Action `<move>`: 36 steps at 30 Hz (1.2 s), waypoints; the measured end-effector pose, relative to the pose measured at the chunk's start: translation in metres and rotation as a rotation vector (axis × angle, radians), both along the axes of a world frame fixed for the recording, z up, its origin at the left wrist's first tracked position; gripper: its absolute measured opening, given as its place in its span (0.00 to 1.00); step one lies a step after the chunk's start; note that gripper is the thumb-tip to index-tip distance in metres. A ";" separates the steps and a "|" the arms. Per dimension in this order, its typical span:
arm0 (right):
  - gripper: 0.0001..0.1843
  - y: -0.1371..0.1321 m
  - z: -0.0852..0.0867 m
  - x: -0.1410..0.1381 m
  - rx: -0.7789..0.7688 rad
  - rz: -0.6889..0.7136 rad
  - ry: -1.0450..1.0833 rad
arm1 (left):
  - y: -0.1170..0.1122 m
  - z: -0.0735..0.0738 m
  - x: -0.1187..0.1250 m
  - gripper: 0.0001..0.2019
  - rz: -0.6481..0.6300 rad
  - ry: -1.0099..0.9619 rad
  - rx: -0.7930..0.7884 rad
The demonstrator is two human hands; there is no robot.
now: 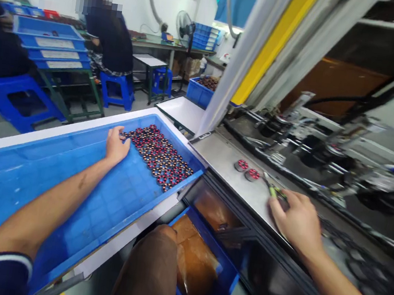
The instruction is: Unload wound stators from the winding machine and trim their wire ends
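My left hand (116, 146) is inside a blue plastic tray (65, 212), its fingers curled on a small dark round part at the edge of a packed group. Those wound coil parts (161, 155), red, copper and black, cover the tray's far right end. My right hand (298, 223) is closed around green-handled pliers (273, 191) over the machine's metal ledge. The pliers' tip is near two red-topped coil parts (252, 175) standing on that ledge. My palm hides part of the handles.
Machine fixtures (313, 143) and black cables (360, 256) lie beyond and right of the ledge. A yellow-striped post (275, 46) rises at the ledge's far end. Below is a blue bin (228, 292) with brown wrapping. Two seated people work at the left, beside stacked blue trays (51, 43).
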State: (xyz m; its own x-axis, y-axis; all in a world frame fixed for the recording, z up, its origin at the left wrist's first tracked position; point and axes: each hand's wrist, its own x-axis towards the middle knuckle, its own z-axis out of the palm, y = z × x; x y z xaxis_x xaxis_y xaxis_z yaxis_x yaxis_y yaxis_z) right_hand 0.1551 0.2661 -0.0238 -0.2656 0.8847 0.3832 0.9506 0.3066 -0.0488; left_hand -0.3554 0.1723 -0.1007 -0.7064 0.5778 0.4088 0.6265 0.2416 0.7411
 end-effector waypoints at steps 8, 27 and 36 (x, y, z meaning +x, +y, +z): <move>0.18 -0.017 0.007 -0.008 -0.055 -0.065 0.026 | 0.063 0.095 0.175 0.09 -0.720 0.098 -0.021; 0.16 -0.050 0.040 -0.001 -0.118 0.168 0.448 | -0.052 0.144 0.276 0.35 -0.866 -0.291 0.199; 0.19 -0.245 0.067 -0.024 -0.485 0.689 0.871 | -0.221 0.126 0.306 0.24 -0.854 -0.004 0.501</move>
